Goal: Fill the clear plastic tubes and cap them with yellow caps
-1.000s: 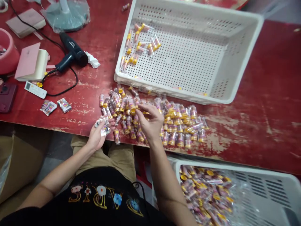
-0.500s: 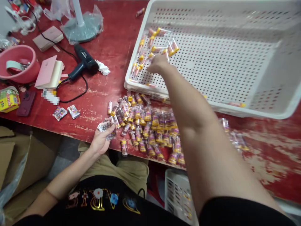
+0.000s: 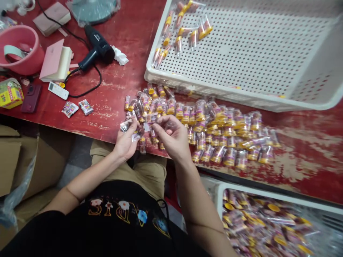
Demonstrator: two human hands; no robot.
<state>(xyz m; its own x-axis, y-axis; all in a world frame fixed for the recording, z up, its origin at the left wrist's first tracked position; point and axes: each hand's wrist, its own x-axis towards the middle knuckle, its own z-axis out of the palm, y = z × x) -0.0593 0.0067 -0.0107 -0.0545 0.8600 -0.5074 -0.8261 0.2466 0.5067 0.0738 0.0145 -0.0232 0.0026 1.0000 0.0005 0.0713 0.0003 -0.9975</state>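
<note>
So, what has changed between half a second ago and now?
The right hand pulled back from the white basket to the table edge, beside the left hand; its fingers now meet at something small between the hands. The left hand stayed put, holding its small packets. The pile of wrapped tubes stayed on the table.

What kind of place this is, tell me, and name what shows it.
Probably a small packing workshop: a worn red table heaped with little wrapped tubes, a white perforated crate holding more, a heat gun nearby. The left hand grips packets.
</note>
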